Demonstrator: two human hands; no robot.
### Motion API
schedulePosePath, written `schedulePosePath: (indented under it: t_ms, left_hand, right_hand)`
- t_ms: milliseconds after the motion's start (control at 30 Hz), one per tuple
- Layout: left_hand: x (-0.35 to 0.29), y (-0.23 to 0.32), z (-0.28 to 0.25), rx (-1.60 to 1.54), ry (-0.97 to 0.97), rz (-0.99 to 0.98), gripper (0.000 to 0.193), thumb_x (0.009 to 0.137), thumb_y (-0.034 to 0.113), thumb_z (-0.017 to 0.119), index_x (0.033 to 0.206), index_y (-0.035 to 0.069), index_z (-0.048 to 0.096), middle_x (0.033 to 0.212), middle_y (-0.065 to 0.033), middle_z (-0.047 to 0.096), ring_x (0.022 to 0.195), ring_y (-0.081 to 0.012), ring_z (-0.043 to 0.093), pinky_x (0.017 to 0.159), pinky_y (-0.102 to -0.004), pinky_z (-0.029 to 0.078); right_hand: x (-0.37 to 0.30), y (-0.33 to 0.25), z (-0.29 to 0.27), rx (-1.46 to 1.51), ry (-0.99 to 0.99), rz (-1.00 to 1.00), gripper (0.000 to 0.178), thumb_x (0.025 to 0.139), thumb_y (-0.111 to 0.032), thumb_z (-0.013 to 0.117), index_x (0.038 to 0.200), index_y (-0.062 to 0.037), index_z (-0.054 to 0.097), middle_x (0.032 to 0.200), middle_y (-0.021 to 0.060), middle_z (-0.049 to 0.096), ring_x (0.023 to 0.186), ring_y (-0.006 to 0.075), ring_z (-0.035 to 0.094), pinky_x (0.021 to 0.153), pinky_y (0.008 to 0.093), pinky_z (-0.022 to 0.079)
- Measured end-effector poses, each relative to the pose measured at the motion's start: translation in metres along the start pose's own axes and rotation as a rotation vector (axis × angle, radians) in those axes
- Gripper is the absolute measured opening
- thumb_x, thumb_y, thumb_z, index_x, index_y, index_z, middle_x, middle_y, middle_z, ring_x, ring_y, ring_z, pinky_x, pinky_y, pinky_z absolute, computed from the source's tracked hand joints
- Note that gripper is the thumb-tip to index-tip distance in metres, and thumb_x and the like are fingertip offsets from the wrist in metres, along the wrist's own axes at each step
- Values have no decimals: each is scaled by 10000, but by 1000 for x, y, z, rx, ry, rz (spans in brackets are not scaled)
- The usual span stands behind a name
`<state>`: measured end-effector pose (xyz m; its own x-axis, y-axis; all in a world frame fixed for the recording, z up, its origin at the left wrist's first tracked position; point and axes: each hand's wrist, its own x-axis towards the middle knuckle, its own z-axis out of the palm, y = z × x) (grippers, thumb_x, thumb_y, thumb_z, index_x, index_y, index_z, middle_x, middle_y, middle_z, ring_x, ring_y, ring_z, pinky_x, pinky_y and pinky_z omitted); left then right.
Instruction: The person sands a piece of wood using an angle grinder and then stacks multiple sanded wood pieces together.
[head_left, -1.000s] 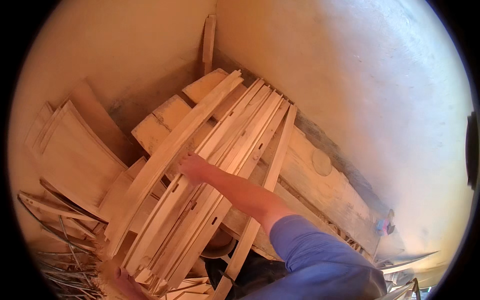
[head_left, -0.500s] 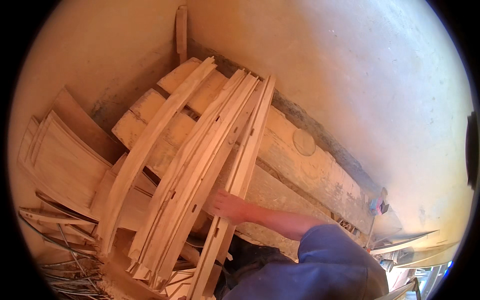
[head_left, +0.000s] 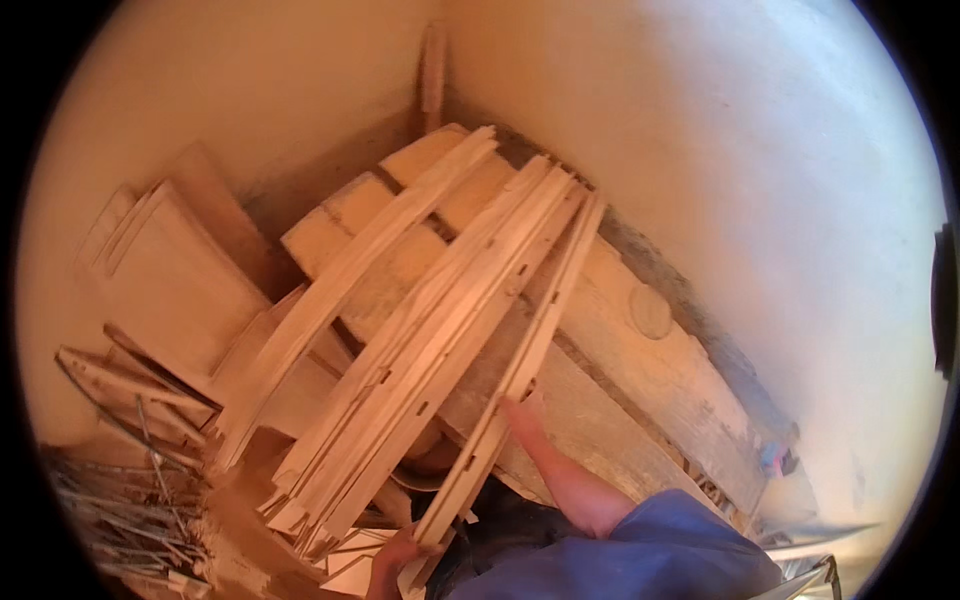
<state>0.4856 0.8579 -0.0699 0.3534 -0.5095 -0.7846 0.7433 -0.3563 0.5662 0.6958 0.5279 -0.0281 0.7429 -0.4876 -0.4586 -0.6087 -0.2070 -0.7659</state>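
Note:
A long, narrow wooden rail with small slots cut along it lies slanted, its far end beside a stack of similar rails. My right hand is closed on its right edge, around mid-length; part of the fingers is hidden behind the wood. Low in the picture, my left hand grips the same rail near its near end, fingers partly hidden. To the left, the stacked slotted rails lie side by side, with a wider curved-looking board further left.
Yellowish, worn thick boards lie crosswise underneath. Thin panels lean at the left wall, above a heap of thin dark strips. An upright piece of wood stands in the corner. A small pink-and-blue object sits at the right.
The view has shifted, so the scene sits further right. My left hand has come into view on the rail's near end. My right hand has moved from across the rail to its right edge.

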Motion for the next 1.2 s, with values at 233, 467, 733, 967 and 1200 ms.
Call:
schedulePosePath:
  t_ms: [233,467,733,967,1200]
  left_hand:
    - [38,-60,34,350,127,-51,1364,661,451,899,1635,29,42,1572,-340,309,1463,-393,360,1205,-399,271]
    - [-24,14,-8,32,222,162,1095,604,285,942,1517,-31,427,1296,-196,665,1175,-266,628,1031,-332,453]
    - [-26,-2,-76,117,177,14,869,664,324,911,1398,-17,595,1281,-209,685,1156,-284,653,1026,-353,457]
    - [-35,-42,-100,428,106,22,803,727,486,845,1350,23,640,1281,-211,683,1210,-365,632,1052,-395,453]
    - [-75,86,-196,494,1300,489,708,804,186,772,1423,-19,496,1455,-295,467,1356,-463,435,1156,-500,347]
  right_hand:
    - [51,27,33,-172,210,209,1043,748,-290,848,1535,53,257,1514,286,390,1358,424,457,1127,458,402]
    - [2,-40,32,-898,243,-642,836,842,-343,726,1507,9,360,1492,255,453,1401,397,421,1234,512,203]
    - [17,-21,41,-1240,-200,-898,368,935,-347,540,865,-80,784,941,137,758,1122,326,644,1128,499,347]
    - [-6,-8,40,-1421,-294,-704,363,915,-316,542,862,-67,801,914,166,757,1077,346,651,1052,550,397]
    - [-20,-19,55,-1298,-296,-946,247,847,-281,585,814,-99,750,881,161,738,911,348,692,884,529,482]
